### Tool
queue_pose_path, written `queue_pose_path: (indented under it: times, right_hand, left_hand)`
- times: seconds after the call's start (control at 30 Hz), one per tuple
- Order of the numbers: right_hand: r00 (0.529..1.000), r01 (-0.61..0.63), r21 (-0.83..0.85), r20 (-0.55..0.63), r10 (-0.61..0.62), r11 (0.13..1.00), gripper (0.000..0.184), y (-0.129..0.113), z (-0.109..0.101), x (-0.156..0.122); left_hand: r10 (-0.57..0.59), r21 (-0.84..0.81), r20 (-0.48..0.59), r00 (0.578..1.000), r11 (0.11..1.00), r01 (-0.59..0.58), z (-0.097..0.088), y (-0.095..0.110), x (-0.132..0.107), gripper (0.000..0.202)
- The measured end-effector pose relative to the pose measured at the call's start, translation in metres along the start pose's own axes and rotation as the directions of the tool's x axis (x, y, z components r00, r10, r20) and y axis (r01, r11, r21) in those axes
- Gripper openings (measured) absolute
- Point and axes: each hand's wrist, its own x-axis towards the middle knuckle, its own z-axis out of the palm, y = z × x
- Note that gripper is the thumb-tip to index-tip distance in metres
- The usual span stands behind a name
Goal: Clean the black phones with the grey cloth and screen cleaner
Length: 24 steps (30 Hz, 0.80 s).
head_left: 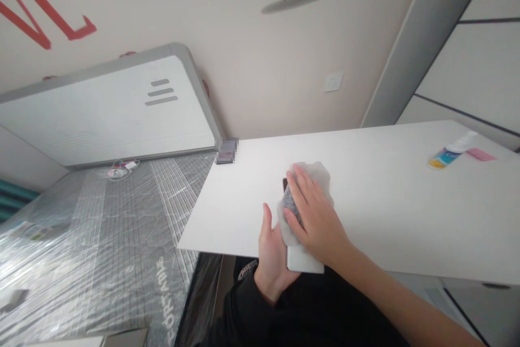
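Observation:
My left hand (273, 257) is under a flat white rectangular object (305, 260), its thumb stretched up along the near-left side. The other fingers are hidden beneath. On top of the object lies a thin grey-white cloth (320, 176), darker and textured in its middle. My right hand (312, 214) presses this cloth down with fingers nearly straight. A dark strip of the object's far end peeks out left of the cloth. Both hands are over the front edge of the white table (377, 190).
At the table's right are a white bottle (450, 153) with a blue and yellow label and a pink item (481, 154). A blurred dark object (226, 151) sits at the far left corner. A plastic-covered mattress (122, 239) with a cable (119, 172) adjoins on the left.

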Motion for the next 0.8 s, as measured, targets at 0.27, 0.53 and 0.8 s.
queue_pose_path:
  times: [0.27, 0.53, 0.8]
  right_hand:
    - [0.998, 0.024, 0.015, 0.054, -0.025, 1.0, 0.084, -0.014, 0.011, -0.029]
    - [0.998, -0.047, 0.076, -0.025, 0.049, 0.996, 0.08, -0.018, 0.018, -0.023]
    - [0.999, -0.033, 0.013, 0.042, 0.033, 0.999, 0.084, 0.001, -0.003, -0.022]
  left_hand:
    - [0.052, 0.013, -0.091, 0.994, 0.999, -0.051, -0.003, 0.004, 0.003, 0.077]
    - [0.043, 0.028, -0.013, 0.999, 0.999, -0.043, -0.003, 0.004, -0.003, 0.077]
    - [-0.02, 0.053, 0.04, 0.999, 0.998, 0.018, -0.002, -0.005, -0.003, 0.075]
